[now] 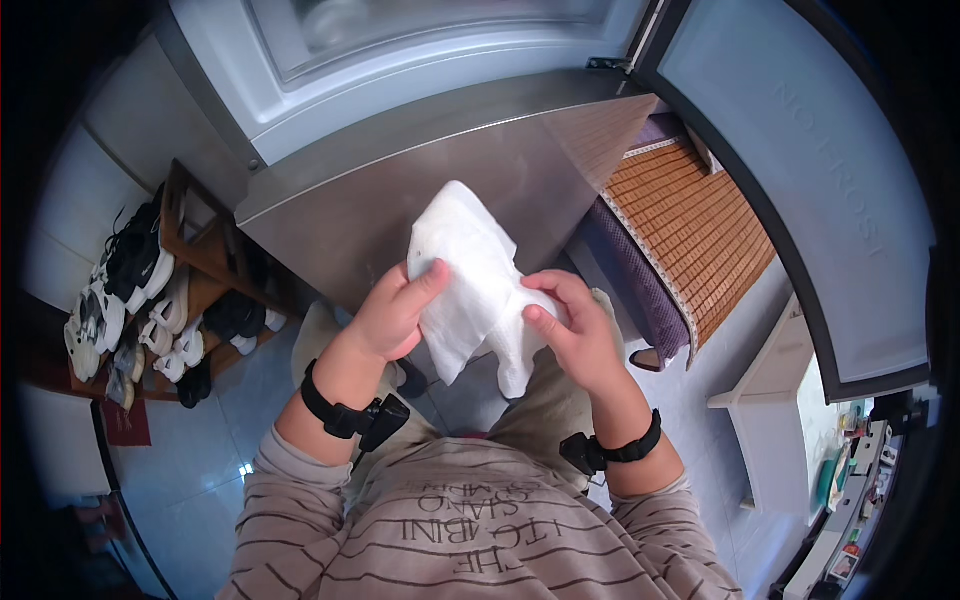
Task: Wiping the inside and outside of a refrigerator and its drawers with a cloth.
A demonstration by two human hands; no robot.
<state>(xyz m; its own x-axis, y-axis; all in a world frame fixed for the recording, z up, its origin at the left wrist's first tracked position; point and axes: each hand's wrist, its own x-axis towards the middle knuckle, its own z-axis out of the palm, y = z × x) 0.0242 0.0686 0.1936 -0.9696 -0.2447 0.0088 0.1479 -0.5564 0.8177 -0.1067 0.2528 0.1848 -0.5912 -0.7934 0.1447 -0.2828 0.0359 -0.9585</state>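
Note:
Between my two hands I hold a white cloth or wipe [466, 247], partly folded, with loose corners hanging down. My left hand [399, 313] grips its left edge, thumb lying on top. The right side is bunched in my right hand [571, 324], between thumb and fingers. Just beyond the cloth is the metallic front of a refrigerator's lower door [352, 225]. Above it the upper compartment stands uncovered, showing a white inner panel [442, 71]. Its opened door [787, 150] swings out to the right, with a dark gasket along the edge.
A wooden rack [202, 225] with several pairs of shoes [135, 262] is at the left. To the right lies a bed with a woven bamboo mat [682, 232]. A white table [776, 412] stands nearer on that side, beside a cluttered surface [855, 487]. Tiled floor [195, 465] shows below.

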